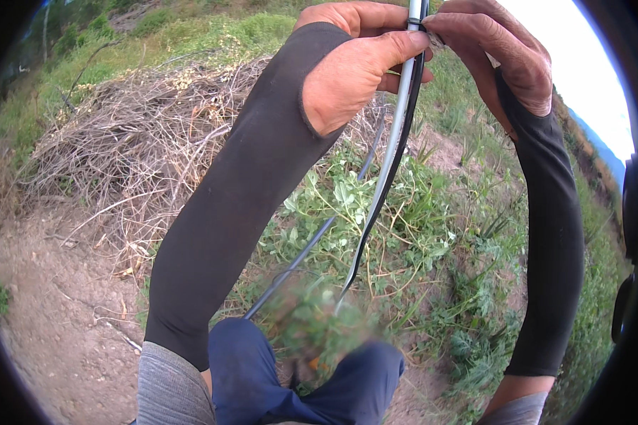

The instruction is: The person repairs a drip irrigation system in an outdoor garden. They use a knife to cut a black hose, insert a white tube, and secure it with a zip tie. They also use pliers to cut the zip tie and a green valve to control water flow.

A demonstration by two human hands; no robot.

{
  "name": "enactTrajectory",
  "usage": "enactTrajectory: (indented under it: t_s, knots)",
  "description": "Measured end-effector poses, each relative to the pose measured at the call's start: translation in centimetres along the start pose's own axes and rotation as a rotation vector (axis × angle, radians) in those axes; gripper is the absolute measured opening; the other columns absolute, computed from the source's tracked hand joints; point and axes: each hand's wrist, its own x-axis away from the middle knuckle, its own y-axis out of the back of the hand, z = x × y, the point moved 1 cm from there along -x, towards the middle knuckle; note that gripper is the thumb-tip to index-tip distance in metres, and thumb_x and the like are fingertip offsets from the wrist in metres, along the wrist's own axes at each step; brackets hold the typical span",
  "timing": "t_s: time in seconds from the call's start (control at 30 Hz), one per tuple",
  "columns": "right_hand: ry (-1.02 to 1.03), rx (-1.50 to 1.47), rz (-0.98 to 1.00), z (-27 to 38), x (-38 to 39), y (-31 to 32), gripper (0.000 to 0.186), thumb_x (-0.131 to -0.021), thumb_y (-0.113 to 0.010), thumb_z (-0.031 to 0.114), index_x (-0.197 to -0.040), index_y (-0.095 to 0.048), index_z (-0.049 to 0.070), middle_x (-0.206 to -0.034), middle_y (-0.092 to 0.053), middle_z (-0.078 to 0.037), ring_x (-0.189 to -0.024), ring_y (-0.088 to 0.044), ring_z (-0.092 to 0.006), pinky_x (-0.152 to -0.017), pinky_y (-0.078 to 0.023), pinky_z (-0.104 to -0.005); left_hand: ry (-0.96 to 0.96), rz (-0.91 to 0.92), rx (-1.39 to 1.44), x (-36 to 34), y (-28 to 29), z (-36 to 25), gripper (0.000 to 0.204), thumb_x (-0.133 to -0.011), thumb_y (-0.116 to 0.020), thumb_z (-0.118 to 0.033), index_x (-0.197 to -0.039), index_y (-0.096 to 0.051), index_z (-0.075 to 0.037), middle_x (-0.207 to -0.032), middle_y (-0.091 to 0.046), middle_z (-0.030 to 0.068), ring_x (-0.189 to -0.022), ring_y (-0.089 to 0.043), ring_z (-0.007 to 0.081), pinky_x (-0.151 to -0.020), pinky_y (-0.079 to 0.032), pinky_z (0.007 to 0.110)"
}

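Observation:
In the head view my left hand [361,71] grips a pale tube [390,152] and a black tube [381,198] running side by side at the top of the view, thumb across them, fingers behind. My right hand [503,49] is pinched just beside a thin dark band [415,22] around the tubes; a small object between its fingertips is too small to make out. The tubes hang down toward the plants. Both forearms wear black sleeves.
A heap of dry twigs [135,142] lies at the left beside bare soil [64,283]. Low green plants [446,269] cover the middle and right. A dark pipe [298,259] crosses them toward my blue-trousered knees [241,354]. A grassy slope falls away at the right.

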Motion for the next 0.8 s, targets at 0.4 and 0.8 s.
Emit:
enactTrajectory:
  t_s: [0.4, 0.8]
  knots:
    - [-0.038, -0.102, 0.169, -1.9, -0.3, 0.9, 0.011, -0.074, -0.076, 0.004, -0.078, -0.066, 0.004, -0.075, -0.064, -0.008, -0.068, -0.065, -0.0184, -0.058, -0.051, -0.0286, 0.037, 0.023, 0.01, -0.2, 0.0, -0.2, 0.031, -0.091, -0.063, -0.015, -0.116, -0.06, 0.002, -0.089, -0.065, 0.0026, -0.076, -0.062, 0.0094, -0.068, -0.052, 0.024]
    - [-0.902, -1.018, 0.284, -0.4, -2.0, 1.7, 0.019, -0.089, -0.063, 0.019, -0.085, -0.059, 0.002, -0.065, -0.051, 0.001, -0.056, -0.046, -0.0073, -0.05, -0.034, -0.0206, -0.105, 0.042, -0.157, 0.2, -0.5, -2.4, 0.027, -0.092, -0.061, -0.014, -0.113, -0.06, 0.003, -0.089, -0.065, 0.005, -0.076, -0.063, 0.0118, -0.068, -0.054, 0.025]
